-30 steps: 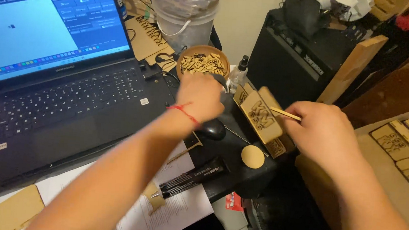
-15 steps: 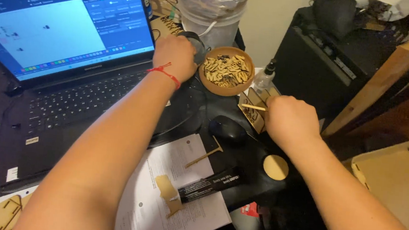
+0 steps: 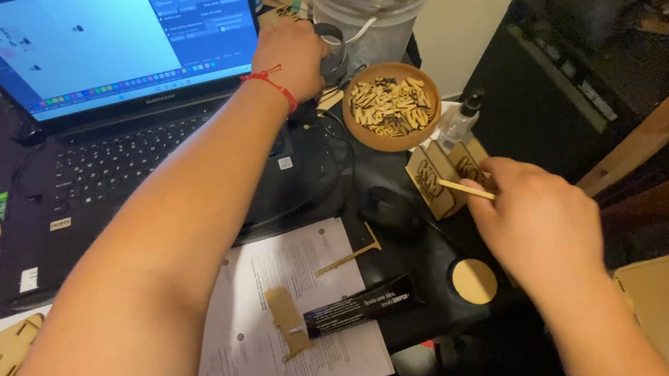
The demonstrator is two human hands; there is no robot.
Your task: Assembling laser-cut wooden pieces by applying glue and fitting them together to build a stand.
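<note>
Left hand [image 3: 294, 51]: upper centre of the frame, reaching past the laptop corner, fingers curled over a dark roll-shaped object [image 3: 332, 51] (tape, perhaps; mostly hidden). Grip on it: cannot tell, only contact visible.
Right hand [image 3: 537, 222]: right of centre, thumb and forefinger closed in a pinch on a thin wooden stick [image 3: 463, 189], tip pointing left.
Stick: held level, tip just at the small wooden cut-out piece [image 3: 436, 181] standing upright in mid-frame, right of the mouse.
Wooden bowl [image 3: 391, 108]: upper centre, full of small laser-cut letters, just above the cut-out piece.
Small spray bottle [image 3: 461, 120]: touching or just beside the bowl's right rim.
Laptop [image 3: 103, 71]: upper left, screen lit, keyboard below it.
Mouse [image 3: 391, 211]: dark, centre of frame, just left of the cut-out piece.
Black tube [image 3: 360, 305]: lower centre, lying across a printed sheet [image 3: 277, 288] (glue, likely), a flat wooden tab at its cap end.
Wooden disc [image 3: 475, 281]: lower right of centre, flat on the dark surface.
Doing it well: keep the pinch near the stick's end for fine control, steady the wrist, touch only the tip to the cut-out piece so it stays upright; with the left hand, lift the roll clear of the bowl's rim.
</note>
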